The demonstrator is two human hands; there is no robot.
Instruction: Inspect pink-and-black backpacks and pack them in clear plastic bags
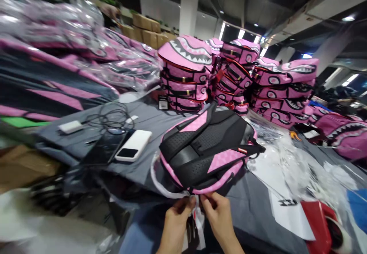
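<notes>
A pink and black backpack (205, 151) lies back-side up on the grey table (160, 124), its black mesh straps facing me. At its near bottom edge my left hand (179, 217) and my right hand (219, 214) pinch a small white tag (198, 217) that hangs from the bag. The fingers of both hands are closed on the tag, thumbs nearly touching. A white foam strip (156, 179) curls around the backpack's left edge.
Stacks of pink shark-mouth backpacks (186, 74) stand behind, more at the right (283, 89). Bagged backpacks (65, 51) pile at the left. A white power bank (134, 145), a dark tablet (106, 147) and cables (110, 118) lie left. Clear plastic bags (289, 162) and a red object (322, 217) lie right.
</notes>
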